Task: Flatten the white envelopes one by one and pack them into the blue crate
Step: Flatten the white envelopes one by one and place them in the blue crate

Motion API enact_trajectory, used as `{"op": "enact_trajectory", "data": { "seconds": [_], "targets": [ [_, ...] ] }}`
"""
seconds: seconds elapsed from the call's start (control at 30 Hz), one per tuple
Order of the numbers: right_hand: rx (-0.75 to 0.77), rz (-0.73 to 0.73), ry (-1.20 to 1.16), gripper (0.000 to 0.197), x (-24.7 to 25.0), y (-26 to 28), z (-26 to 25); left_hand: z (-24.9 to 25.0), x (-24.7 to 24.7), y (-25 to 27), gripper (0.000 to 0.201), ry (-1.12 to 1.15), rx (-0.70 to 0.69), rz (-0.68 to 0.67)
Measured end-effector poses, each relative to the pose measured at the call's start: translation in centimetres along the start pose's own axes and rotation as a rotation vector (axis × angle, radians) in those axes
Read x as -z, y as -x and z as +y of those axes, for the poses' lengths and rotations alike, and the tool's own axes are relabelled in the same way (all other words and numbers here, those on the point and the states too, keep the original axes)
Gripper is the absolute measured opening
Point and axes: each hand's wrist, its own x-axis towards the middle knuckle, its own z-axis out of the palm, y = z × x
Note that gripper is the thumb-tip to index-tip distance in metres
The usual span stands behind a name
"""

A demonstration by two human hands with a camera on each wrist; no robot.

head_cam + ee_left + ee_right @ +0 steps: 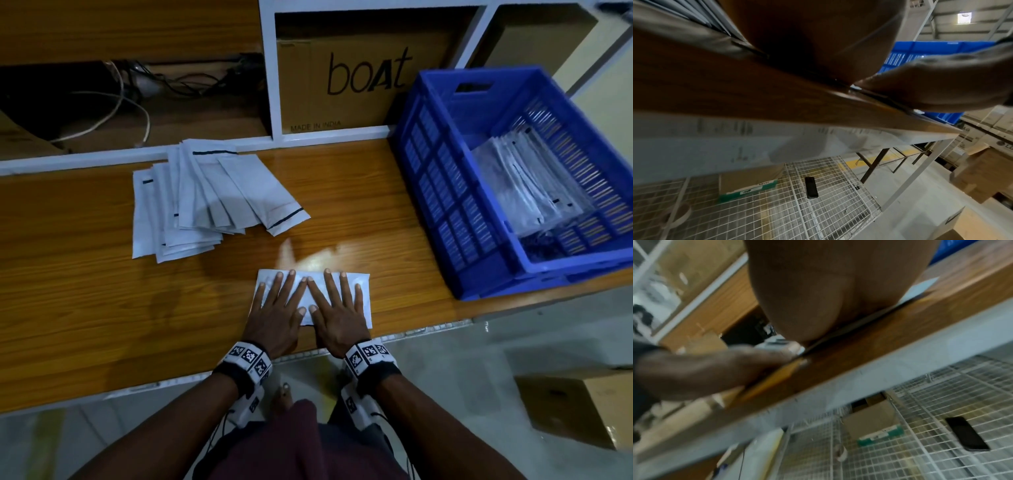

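Observation:
One white envelope point(365, 308) lies near the front edge of the wooden table point(85, 308). Both hands press flat on it side by side, fingers straight and spread: my left hand point(279, 301) on its left half, my right hand point(337, 301) on its right half. A fanned pile of white envelopes point(205, 198) lies further back on the left. The blue crate point(428, 144) stands at the right with several envelopes point(524, 178) inside. In the right wrist view my palm point(828, 288) covers the envelope point(920, 287). The left wrist view shows my left palm point(813, 40) against the table.
A cardboard box point(359, 78) printed "boAt" fills the shelf behind the table, with loose cables point(137, 89) in the bay to its left. Another carton point(582, 411) stands on the floor at the right. A dark phone point(811, 187) lies on the wire rack under the table.

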Motion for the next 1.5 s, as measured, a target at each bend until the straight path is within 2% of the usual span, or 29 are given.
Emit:
{"op": "enact_trajectory", "data": {
  "seconds": [0.13, 0.27, 0.37, 0.47, 0.6, 0.8, 0.97, 1.03, 1.1, 1.17, 1.23, 1.3, 1.4, 1.5],
  "targets": [
    [-0.016, -0.022, 0.029, 0.057, -0.2, -0.3, 0.2, 0.3, 0.0, 0.2, 0.066, 0.034, 0.035, -0.033],
    [-0.014, -0.111, 0.037, 0.058, 0.5, -0.4, 0.0, 0.1, 0.7, 0.0, 0.071, 0.089, 0.019, -0.056],
    [-0.007, -0.182, -0.026, 0.061, 2.4, -0.8, 0.3, -0.6, 1.8, -0.4, 0.072, 0.12, 0.024, -0.035],
    [0.003, -0.159, 0.049, 0.07, 4.7, -1.2, 0.9, -1.0, 3.0, -1.3, 0.061, 0.098, 0.068, 0.024],
    [-0.018, -0.215, 0.112, 0.072, 5.9, -1.6, 1.5, -0.8, 4.1, -2.2, 0.068, 0.041, 0.084, -0.027],
    [-0.032, -0.067, 0.128, 0.071, 7.0, -1.3, 0.5, -0.7, 5.4, -2.8, 0.06, 0.017, 0.086, -0.02],
    [-0.006, 0.035, 0.308, 0.039, 8.7, -1.4, -0.5, 0.1, 6.9, -3.7, 0.081, 0.048, 0.023, 0.004],
    [0.01, 0.084, 0.341, 0.033, 9.9, -1.5, -0.7, -0.1, 7.8, -4.0, 0.073, 0.048, -0.02, 0.03],
    [0.033, 0.143, 0.361, 0.032, 10.9, -1.6, -0.9, -0.3, 8.9, -4.1, 0.052, 0.035, -0.061, 0.117],
    [0.051, 0.231, 0.367, 0.031, 11.6, -1.6, -1.0, -0.3, 9.9, -4.0, 0.031, 0.008, -0.086, 0.263],
    [0.051, 0.345, 0.347, 0.026, 11.6, -1.5, -0.9, 0.0, 10.7, -3.7, 0.029, 0.02, -0.081, 0.363],
    [0.035, 0.387, 0.348, 0.021, 10.8, -1.2, -0.9, 0.1, 10.8, -3.4, 0.035, 0.038, -0.097, 0.421],
    [-0.012, 0.299, 0.34, 0.033, 8.0, -0.5, -1.2, 0.0, 9.8, -2.6, 0.037, -0.022, -0.135, 0.425],
    [-0.046, 0.208, 0.309, 0.057, 5.0, 0.5, -1.1, 0.1, 8.5, -1.8, 0.037, -0.075, -0.13, 0.327]
  ]
}}
